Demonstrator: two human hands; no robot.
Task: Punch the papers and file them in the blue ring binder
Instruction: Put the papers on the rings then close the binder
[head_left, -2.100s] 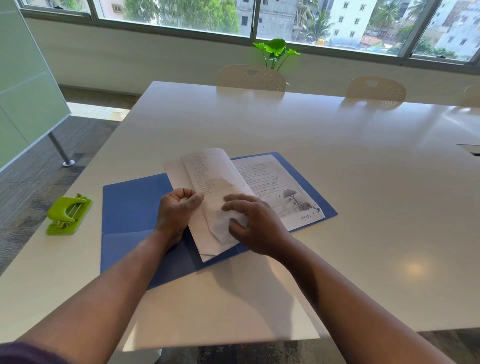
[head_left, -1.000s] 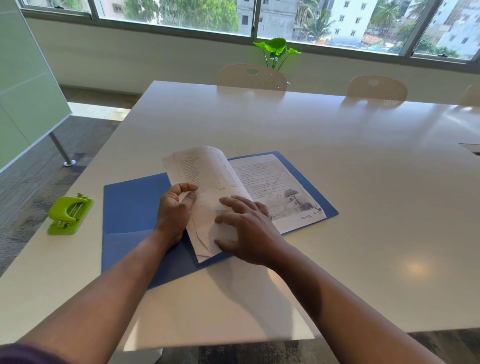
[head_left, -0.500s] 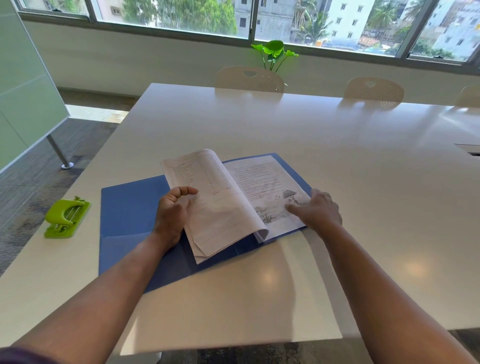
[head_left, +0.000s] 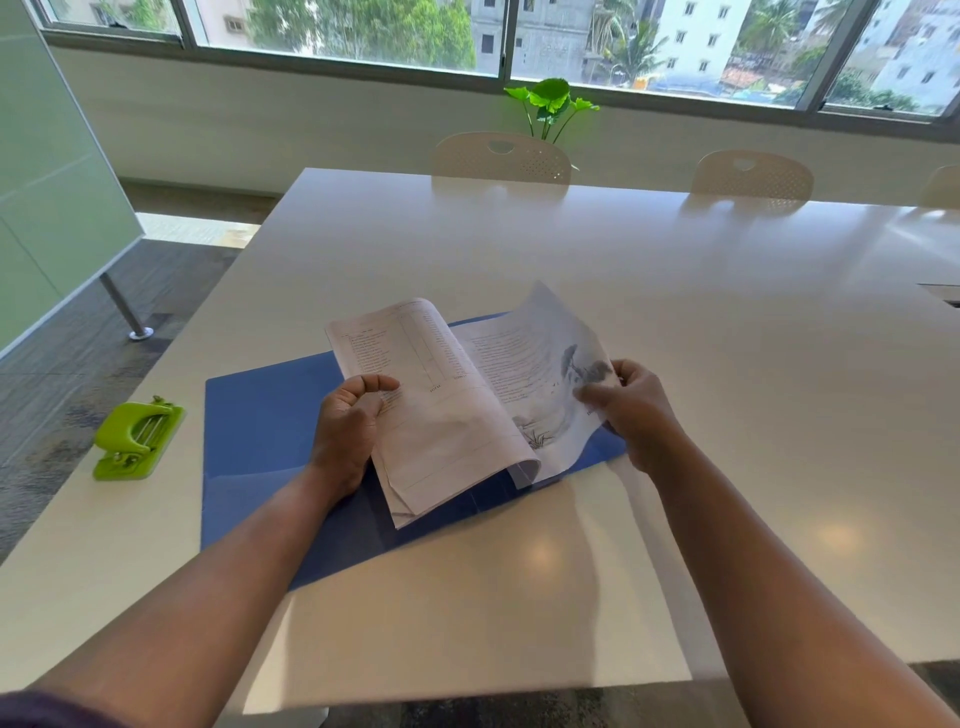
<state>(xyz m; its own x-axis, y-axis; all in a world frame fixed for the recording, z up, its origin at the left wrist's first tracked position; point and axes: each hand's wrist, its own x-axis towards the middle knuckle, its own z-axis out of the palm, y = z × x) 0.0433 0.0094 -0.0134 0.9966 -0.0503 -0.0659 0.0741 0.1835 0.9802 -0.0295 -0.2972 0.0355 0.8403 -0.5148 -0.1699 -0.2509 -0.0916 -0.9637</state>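
Left hand (head_left: 349, 431), fingers curled, pins the folded-back white printed papers (head_left: 441, 415) at nine o'clock, exposing the sheet beneath. Right hand (head_left: 631, 410) pinches the illustrated sheet (head_left: 540, 358) at three o'clock, lifting it off the open flat blue ring binder (head_left: 260, 410) on the white desk (head_left: 675, 312), presumably for filing.

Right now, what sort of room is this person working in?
Probably an office meeting room: a long white table, perforated chairs along its far side, a glass board at left, and city buildings beyond the windows.

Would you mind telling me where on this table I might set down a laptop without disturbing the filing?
The far half of the table, between the binder and the chairs, is bare. So is the stretch right of the right hand. It is crowded around the papers, held by both hands, left hand included, and by the punch at the left edge.
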